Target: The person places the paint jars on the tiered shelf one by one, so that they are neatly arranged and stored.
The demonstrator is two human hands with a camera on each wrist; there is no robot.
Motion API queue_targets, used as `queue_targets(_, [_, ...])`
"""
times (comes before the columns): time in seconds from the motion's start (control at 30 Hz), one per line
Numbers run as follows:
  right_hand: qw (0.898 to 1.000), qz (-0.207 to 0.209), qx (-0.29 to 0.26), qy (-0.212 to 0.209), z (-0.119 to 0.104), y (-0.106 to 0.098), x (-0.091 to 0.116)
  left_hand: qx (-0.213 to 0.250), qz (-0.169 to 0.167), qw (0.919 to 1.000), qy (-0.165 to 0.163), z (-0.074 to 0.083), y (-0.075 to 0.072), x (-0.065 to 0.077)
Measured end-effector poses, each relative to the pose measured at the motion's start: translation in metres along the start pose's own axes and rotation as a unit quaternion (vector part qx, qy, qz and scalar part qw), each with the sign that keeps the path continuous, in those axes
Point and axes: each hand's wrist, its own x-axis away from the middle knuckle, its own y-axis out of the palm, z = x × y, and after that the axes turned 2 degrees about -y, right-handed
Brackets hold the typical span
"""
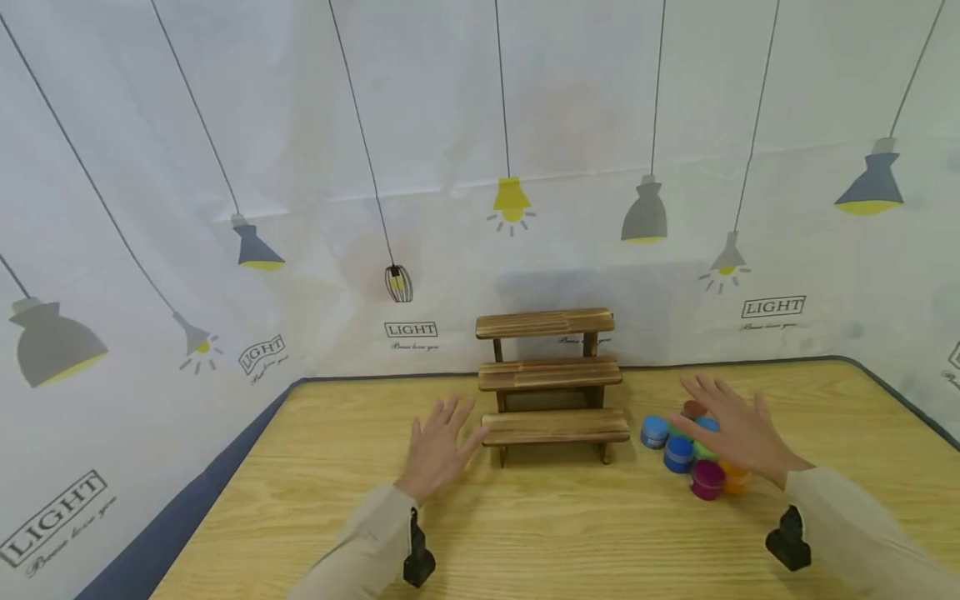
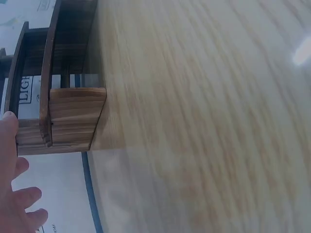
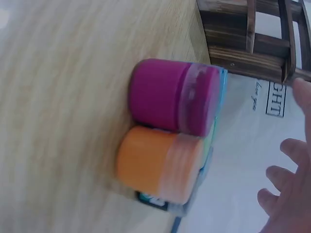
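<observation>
A three-tier wooden step rack (image 1: pixel 555 427) stands at the back middle of the table. My left hand (image 1: pixel 437 450) hovers by the rack's left side with its fingers spread and holds nothing. To the rack's right is a cluster of small paint jars: light blue (image 1: pixel 654 432), dark blue (image 1: pixel 678 455), purple (image 3: pixel 155 94), orange (image 3: pixel 146 160), and brown-red (image 1: pixel 693 409), with green ones among them. Over the cluster my right hand (image 1: pixel 742 429) is held with spread fingers and nothing in it; it hides part of the jars in the head view.
The light wood table (image 1: pixel 337 500) meets a white backdrop (image 1: pixel 450 275) printed with hanging lamps. A blue border (image 1: pixel 225 467) runs along the table's left and back edges. Each wrist carries a black camera mount (image 1: pixel 418 558).
</observation>
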Motion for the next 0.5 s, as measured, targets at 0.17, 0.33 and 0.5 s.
queue_targets(0.17, [0.998,0.008,-0.060,-0.008,0.012,-0.001,0.011,0.052,0.005,0.9986,-0.007,-0.001,0.004,0.000])
queue_targets(0.33, [0.996,0.002,-0.090,0.012,0.018,-0.005,0.020,0.122,0.006,0.9918,-0.038,0.000,0.010,-0.001])
queue_targets(0.5, [0.996,0.015,-0.085,0.015,0.023,-0.005,0.024,0.156,0.018,0.9866,-0.044,0.001,0.017,-0.004])
